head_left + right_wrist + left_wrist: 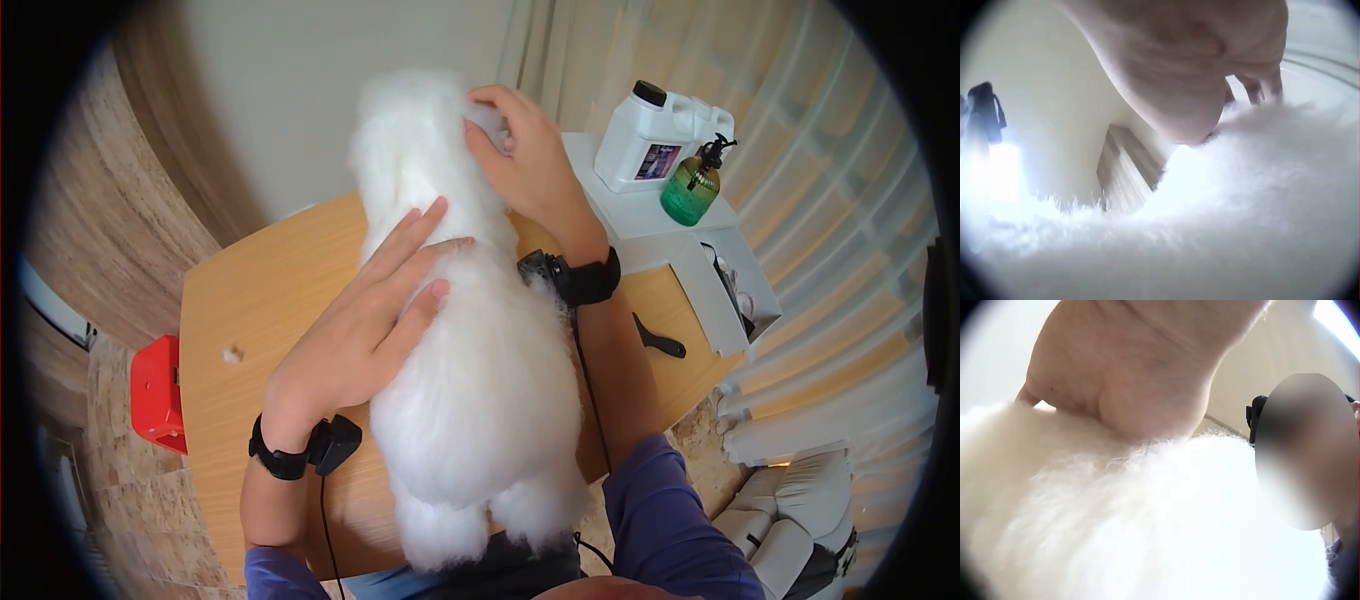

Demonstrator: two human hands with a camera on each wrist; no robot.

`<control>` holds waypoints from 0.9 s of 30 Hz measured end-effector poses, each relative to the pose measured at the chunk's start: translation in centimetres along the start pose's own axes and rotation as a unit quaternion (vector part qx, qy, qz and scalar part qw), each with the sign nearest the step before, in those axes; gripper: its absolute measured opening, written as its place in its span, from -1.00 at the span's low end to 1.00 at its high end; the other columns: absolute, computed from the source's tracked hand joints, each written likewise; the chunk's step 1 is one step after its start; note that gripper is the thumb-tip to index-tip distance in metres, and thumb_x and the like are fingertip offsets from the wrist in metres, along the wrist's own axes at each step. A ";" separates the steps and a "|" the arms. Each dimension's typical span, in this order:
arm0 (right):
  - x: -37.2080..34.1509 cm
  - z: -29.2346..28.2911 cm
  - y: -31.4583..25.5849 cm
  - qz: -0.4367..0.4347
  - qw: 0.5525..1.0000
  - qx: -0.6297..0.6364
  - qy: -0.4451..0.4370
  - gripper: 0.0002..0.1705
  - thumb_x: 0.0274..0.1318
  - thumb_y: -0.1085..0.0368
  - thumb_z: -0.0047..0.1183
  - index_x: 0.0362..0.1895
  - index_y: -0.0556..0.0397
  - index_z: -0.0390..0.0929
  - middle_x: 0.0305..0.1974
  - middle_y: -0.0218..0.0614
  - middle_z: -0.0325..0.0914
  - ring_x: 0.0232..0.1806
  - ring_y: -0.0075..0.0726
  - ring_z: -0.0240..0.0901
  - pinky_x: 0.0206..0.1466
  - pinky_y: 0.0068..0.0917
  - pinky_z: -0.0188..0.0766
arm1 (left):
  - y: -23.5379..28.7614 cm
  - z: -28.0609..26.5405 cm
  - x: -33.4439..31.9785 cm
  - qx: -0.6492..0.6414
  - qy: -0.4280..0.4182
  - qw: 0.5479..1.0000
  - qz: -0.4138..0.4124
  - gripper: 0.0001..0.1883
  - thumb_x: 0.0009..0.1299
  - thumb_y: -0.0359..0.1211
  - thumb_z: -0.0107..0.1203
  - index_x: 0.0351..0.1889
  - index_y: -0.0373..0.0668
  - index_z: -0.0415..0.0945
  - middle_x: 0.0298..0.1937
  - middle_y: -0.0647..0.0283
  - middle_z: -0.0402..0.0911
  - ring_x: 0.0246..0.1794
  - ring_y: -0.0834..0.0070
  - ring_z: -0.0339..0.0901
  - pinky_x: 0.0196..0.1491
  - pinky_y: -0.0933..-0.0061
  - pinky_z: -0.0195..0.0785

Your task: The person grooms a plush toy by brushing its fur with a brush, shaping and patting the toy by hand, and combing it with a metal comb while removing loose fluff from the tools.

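Note:
A white, fluffy dog-shaped body [480, 380] is on the wooden table, with its rounded rear and two hind legs nearest the person. My left hand [360, 325] rests on its back, fingers extended and slightly spread. In the left wrist view the palm [1129, 381] leans on the long white fur [1116, 512]. My right hand [530, 155] is at the right side of the head end [410, 130], thumb and fingers curled round a fluffy tuft [486, 117]. The right wrist view shows its thumb and fingertips in the fur [1260, 181].
On the wooden table [270, 270] lie a small fluff [232, 355] and a black-handled tool [658, 340]. At right, a white surface holds white jugs [625, 145] and a green pump bottle [690, 190], beside an open box [755, 290]. A red stool [155, 395] stands at left.

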State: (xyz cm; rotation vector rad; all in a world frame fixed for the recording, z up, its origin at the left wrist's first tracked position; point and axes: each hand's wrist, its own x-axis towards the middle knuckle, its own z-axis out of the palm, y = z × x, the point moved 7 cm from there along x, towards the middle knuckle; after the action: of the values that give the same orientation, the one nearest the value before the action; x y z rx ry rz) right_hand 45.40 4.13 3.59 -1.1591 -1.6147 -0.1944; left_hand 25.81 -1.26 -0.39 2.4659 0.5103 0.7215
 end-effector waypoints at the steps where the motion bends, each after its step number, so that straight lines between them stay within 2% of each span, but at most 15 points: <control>1: 0.0 0.0 -0.3 0.000 1.000 0.001 -0.004 -0.65 0.18 0.34 0.17 0.06 0.10 0.54 -0.06 -0.03 0.59 -0.01 -0.04 0.60 -0.01 -0.18 0.51 | 0.1 -0.1 0.0 0.003 0.001 1.000 -0.003 -0.56 0.68 -0.22 -0.16 0.43 -0.14 0.41 0.68 0.03 0.05 0.69 -0.01 -0.07 0.60 0.08 -0.05; 3: -0.3 -0.1 -0.5 0.034 0.999 -0.018 -0.030 -0.75 0.15 0.37 0.15 -0.08 0.15 0.53 -0.26 -0.07 0.59 -0.29 -0.08 0.55 -0.18 -0.19 0.46 | 0.0 -0.1 -0.2 0.001 0.001 1.000 -0.011 -0.56 0.68 -0.21 -0.16 0.42 -0.14 0.41 0.67 0.02 0.06 0.68 -0.02 -0.05 0.59 0.09 -0.03; 4: -0.4 -0.2 -0.8 0.035 0.999 -0.019 -0.034 -0.75 0.15 0.37 0.15 -0.08 0.15 0.53 -0.26 -0.07 0.59 -0.29 -0.08 0.55 -0.18 -0.19 0.46 | -0.1 -0.1 -0.2 0.002 0.004 1.000 -0.005 -0.56 0.67 -0.21 -0.15 0.42 -0.15 0.42 0.67 0.02 0.07 0.68 -0.03 -0.04 0.59 0.09 -0.02; 6: -1.0 0.9 -0.6 0.094 0.985 0.034 -0.142 -0.86 0.15 0.38 0.11 -0.23 0.18 0.51 -0.48 -0.16 0.55 -0.50 -0.17 0.42 -0.34 -0.24 0.38 | -0.3 -0.1 -0.1 0.001 0.007 1.000 0.001 -0.56 0.67 -0.20 -0.14 0.41 -0.15 0.42 0.67 0.01 0.07 0.67 -0.03 -0.03 0.59 0.09 -0.01; 7: -1.2 0.6 -1.0 0.095 0.985 0.034 -0.143 -0.86 0.15 0.38 0.11 -0.23 0.18 0.51 -0.48 -0.16 0.55 -0.50 -0.17 0.42 -0.34 -0.24 0.38 | -0.4 -0.1 -0.2 0.004 0.007 1.000 0.003 -0.56 0.67 -0.20 -0.14 0.40 -0.16 0.43 0.67 0.01 0.08 0.67 -0.03 -0.02 0.58 0.09 -0.01; 9: -2.1 1.3 -1.5 0.110 0.960 0.035 -0.254 -0.89 0.19 0.39 0.09 -0.27 0.18 0.49 -0.54 -0.36 0.44 -0.47 -0.45 0.32 -0.36 -0.45 0.32 | -0.6 -0.1 -0.2 0.006 0.007 1.000 0.006 -0.56 0.67 -0.19 -0.13 0.40 -0.17 0.43 0.66 0.01 0.08 0.67 -0.03 -0.02 0.58 0.09 0.00; 13: -2.9 1.1 -1.8 0.071 0.943 0.055 -0.320 -0.91 0.21 0.39 0.08 -0.29 0.17 0.50 -0.55 -0.39 0.48 -0.50 -0.49 0.31 -0.38 -0.49 0.30 | -0.7 -0.1 -0.3 0.012 0.007 1.000 0.006 -0.56 0.66 -0.20 -0.11 0.39 -0.19 0.43 0.66 0.00 0.10 0.66 -0.04 0.00 0.58 0.09 0.01; 15: -3.4 0.9 -2.5 0.062 0.913 0.073 -0.397 -0.91 0.22 0.38 0.08 -0.28 0.16 0.50 -0.57 -0.40 0.51 -0.53 -0.52 0.38 -0.41 -0.54 0.31 | -0.8 -0.2 -0.3 0.017 0.006 1.000 0.004 -0.56 0.66 -0.20 -0.11 0.39 -0.20 0.43 0.65 -0.01 0.11 0.65 -0.04 0.01 0.58 0.09 0.01; 16: -3.3 0.3 -3.2 0.062 0.913 0.073 -0.397 -0.91 0.22 0.38 0.08 -0.28 0.16 0.50 -0.57 -0.40 0.51 -0.53 -0.52 0.38 -0.41 -0.54 0.31 | -0.8 -0.2 -0.3 0.022 0.007 1.000 0.007 -0.56 0.66 -0.20 -0.10 0.39 -0.20 0.43 0.65 -0.02 0.12 0.65 -0.04 0.02 0.58 0.10 0.01; 18: -4.5 0.1 -3.3 0.188 0.852 0.110 -0.477 -0.92 0.25 0.38 0.08 -0.25 0.13 0.51 -0.57 -0.42 0.53 -0.53 -0.57 0.46 -0.43 -0.57 0.34 | -0.8 -0.1 -0.3 0.025 0.006 1.000 0.010 -0.56 0.66 -0.20 -0.10 0.38 -0.21 0.43 0.64 -0.03 0.13 0.65 -0.04 0.02 0.58 0.10 0.01; 19: -4.6 -0.3 -3.2 0.190 0.851 0.111 -0.477 -0.92 0.25 0.38 0.08 -0.25 0.13 0.51 -0.57 -0.42 0.53 -0.53 -0.57 0.46 -0.43 -0.57 0.34 | -0.9 -0.2 -0.3 0.027 0.006 1.000 0.010 -0.56 0.66 -0.20 -0.10 0.39 -0.20 0.43 0.64 -0.04 0.13 0.65 -0.04 0.02 0.58 0.11 0.01; 21: -5.0 -0.5 -3.9 0.134 0.832 0.137 -0.520 -0.94 0.29 0.39 0.06 -0.23 0.12 0.50 -0.57 -0.43 0.53 -0.54 -0.58 0.51 -0.44 -0.58 0.39 | -0.8 -0.2 -0.3 0.027 0.003 1.000 0.009 -0.56 0.66 -0.20 -0.10 0.39 -0.19 0.42 0.64 -0.04 0.13 0.65 -0.04 0.02 0.58 0.11 0.02; 25: -5.6 -1.9 -4.0 0.173 0.806 0.122 -0.552 -0.96 0.31 0.43 0.05 -0.20 0.13 0.52 -0.51 -0.44 0.58 -0.46 -0.58 0.55 -0.35 -0.60 0.45 | -0.9 -0.2 -0.3 0.010 0.004 1.000 -0.001 -0.57 0.67 -0.19 -0.10 0.40 -0.15 0.42 0.64 -0.03 0.12 0.66 -0.03 0.01 0.57 0.12 0.02; 27: -4.5 -2.6 -4.0 0.131 0.836 0.239 -0.477 -0.94 0.30 0.39 0.08 -0.24 0.12 0.53 -0.40 -0.38 0.62 -0.40 -0.49 0.58 -0.27 -0.55 0.47 | -0.9 -0.2 -0.3 0.011 0.005 1.000 -0.002 -0.57 0.67 -0.19 -0.10 0.41 -0.14 0.42 0.65 -0.02 0.12 0.66 -0.02 0.01 0.57 0.12 0.02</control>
State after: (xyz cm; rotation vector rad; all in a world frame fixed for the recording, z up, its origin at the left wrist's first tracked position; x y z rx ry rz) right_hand 43.78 -2.17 2.61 -1.1035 -2.1230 1.0791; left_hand 25.26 -0.68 -0.89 2.4819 0.5293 0.7306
